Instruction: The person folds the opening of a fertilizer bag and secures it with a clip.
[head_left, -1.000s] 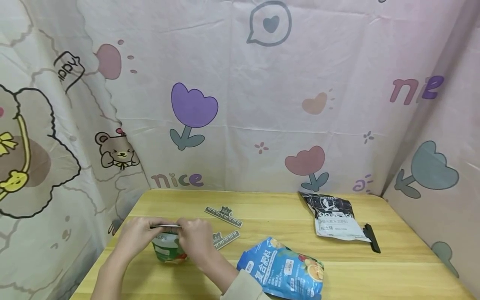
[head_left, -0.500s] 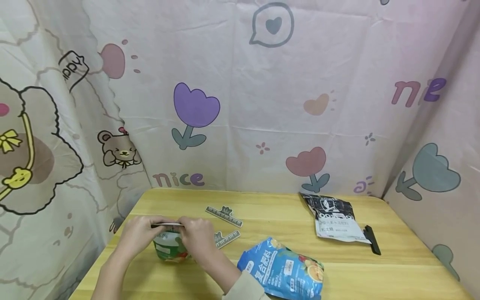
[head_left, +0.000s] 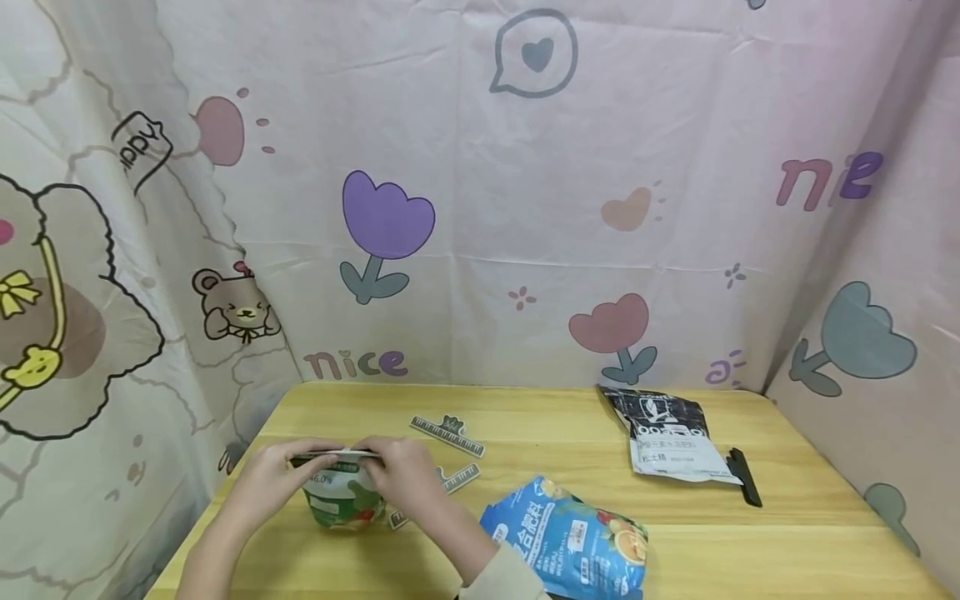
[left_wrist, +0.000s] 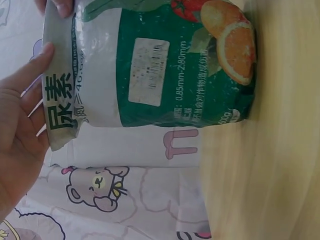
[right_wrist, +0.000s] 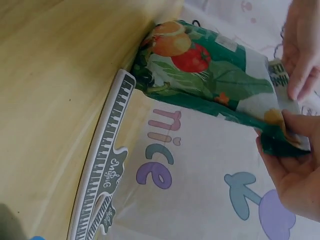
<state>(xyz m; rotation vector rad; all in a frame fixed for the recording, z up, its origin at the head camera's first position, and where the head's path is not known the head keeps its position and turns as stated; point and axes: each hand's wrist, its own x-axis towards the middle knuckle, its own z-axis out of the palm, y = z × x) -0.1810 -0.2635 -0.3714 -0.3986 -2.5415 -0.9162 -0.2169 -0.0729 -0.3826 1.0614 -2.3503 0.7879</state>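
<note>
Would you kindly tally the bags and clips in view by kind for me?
Bags: 3 (green-and-white bag, blue bag, black-and-white bag)
Piano-patterned clips: 2 (far clip, near clip)
Black clip: 1
Total: 6

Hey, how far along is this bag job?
Done: the green bag stands upright, its top seemingly folded over. In hand: the left hand and right hand pinch that top. Probably left: clipping it, since two piano-print clips lie on the table and no clip shows on the fold.
</note>
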